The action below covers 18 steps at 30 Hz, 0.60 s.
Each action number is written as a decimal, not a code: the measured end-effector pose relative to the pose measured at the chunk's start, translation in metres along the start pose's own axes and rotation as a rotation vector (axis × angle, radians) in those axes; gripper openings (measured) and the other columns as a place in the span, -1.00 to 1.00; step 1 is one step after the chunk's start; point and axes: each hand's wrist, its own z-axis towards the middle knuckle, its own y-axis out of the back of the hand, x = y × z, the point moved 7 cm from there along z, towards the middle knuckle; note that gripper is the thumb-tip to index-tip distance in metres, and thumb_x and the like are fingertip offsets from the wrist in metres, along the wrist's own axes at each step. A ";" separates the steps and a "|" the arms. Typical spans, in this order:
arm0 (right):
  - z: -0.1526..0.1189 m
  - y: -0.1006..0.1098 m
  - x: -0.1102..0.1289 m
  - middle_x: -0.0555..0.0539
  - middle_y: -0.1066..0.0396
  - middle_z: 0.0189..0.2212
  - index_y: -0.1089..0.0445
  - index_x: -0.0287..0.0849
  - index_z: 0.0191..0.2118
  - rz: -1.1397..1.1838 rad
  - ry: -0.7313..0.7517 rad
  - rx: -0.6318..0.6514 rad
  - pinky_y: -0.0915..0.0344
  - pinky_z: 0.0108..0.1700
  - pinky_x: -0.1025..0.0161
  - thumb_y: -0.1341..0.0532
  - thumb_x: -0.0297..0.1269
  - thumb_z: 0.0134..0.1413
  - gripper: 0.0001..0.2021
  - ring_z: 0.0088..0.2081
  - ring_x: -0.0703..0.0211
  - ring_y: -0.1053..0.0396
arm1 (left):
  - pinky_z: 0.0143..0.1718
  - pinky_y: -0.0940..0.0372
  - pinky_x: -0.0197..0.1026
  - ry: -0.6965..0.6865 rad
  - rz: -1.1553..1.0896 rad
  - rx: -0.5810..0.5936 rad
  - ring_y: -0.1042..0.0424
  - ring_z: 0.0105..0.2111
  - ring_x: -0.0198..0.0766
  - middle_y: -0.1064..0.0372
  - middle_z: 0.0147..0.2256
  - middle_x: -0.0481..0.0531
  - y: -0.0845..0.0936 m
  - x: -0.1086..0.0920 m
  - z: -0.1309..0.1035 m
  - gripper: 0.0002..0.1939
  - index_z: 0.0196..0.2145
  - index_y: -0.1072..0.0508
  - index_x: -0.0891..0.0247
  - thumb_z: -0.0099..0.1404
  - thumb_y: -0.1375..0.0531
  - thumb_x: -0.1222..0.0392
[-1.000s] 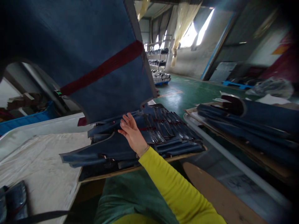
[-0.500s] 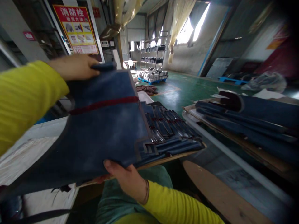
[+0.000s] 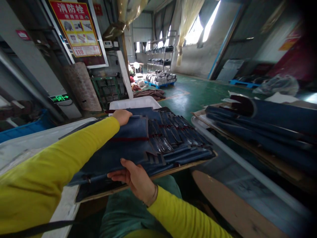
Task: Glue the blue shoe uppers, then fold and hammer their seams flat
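A flat dark blue piece (image 3: pixel 128 150) with a dark red stripe lies over a stack of similar blue pieces (image 3: pixel 177 129) on a board (image 3: pixel 183 168). At its far edge is my left hand (image 3: pixel 122 117), fingers closed on the material, with the fingertips partly hidden. My right hand (image 3: pixel 138 180) is at the near edge, thumb and fingers apart, palm turned toward the piece. Fanned blue pieces with red bands and shiny clear parts are to the right of the blue piece.
White bins (image 3: pixel 136 102) are beyond and left of the stack. On the right, more blue material (image 3: pixel 277 115) lies on a board over another bin (image 3: pixel 237 155). A brown oval-ended board (image 3: pixel 223 198) is low on the right. Farther off are a rack (image 3: pixel 160 56) and a blue pallet (image 3: pixel 159 85).
The blue piece has come down from a raised, tilted position onto the stack. My left hand has moved down and to the right with it; my right hand's fingers have spread.
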 end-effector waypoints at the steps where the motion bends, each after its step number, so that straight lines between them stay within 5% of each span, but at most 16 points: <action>1: 0.002 0.002 -0.002 -0.06 -0.46 -0.46 -0.35 -0.26 -0.30 0.009 -0.016 0.007 -0.38 -0.33 0.30 -0.29 -0.11 -0.05 -0.70 -0.42 0.16 -0.51 | -0.16 -0.27 -0.15 0.008 0.006 0.004 -0.44 -0.15 -0.11 -0.47 -0.19 0.16 -0.008 -0.002 0.001 -0.68 -0.10 -0.45 0.21 0.31 0.03 0.30; 7: 0.002 0.007 -0.020 -0.20 -0.50 -0.36 -0.46 -0.35 -0.30 -0.128 -0.197 0.142 -0.33 -0.30 0.32 -0.10 0.20 0.04 -0.41 -0.36 0.20 -0.48 | -0.17 -0.29 -0.09 0.003 -0.011 0.040 -0.42 -0.13 -0.06 -0.40 -0.12 0.28 -0.064 -0.015 0.003 -0.67 0.00 -0.36 0.31 0.33 0.04 0.31; 12: -0.001 0.016 -0.027 -0.22 -0.51 -0.31 -0.48 -0.34 -0.20 -0.303 -0.301 0.212 -0.28 -0.36 0.35 0.10 0.34 0.05 -0.23 -0.38 0.23 -0.47 | -0.04 -0.24 -0.11 -0.059 -0.089 0.033 -0.29 0.03 -0.04 -0.23 0.09 0.21 -0.057 -0.010 -0.015 -0.43 0.21 -0.13 0.22 0.30 -0.09 0.01; 15: -0.005 0.020 -0.031 -0.20 -0.51 -0.28 -0.46 -0.30 -0.14 -0.361 -0.288 0.229 -0.26 -0.36 0.34 0.01 0.30 0.04 -0.30 -0.35 0.20 -0.47 | 0.05 -0.16 -0.15 -0.112 -0.171 -0.066 -0.27 0.05 -0.12 -0.25 0.09 0.15 -0.033 0.018 -0.058 -0.50 0.17 -0.21 0.25 0.33 -0.05 0.00; 18: -0.012 0.021 -0.038 -0.16 -0.51 -0.27 -0.47 -0.23 -0.15 -0.421 -0.252 0.255 -0.27 -0.31 0.32 -0.16 0.13 0.05 -0.50 -0.32 0.21 -0.45 | 0.13 -0.07 -0.22 0.040 -0.240 -0.157 -0.24 0.08 -0.24 -0.27 0.09 0.08 -0.028 0.082 -0.136 -0.55 0.14 -0.26 0.26 0.38 0.01 0.02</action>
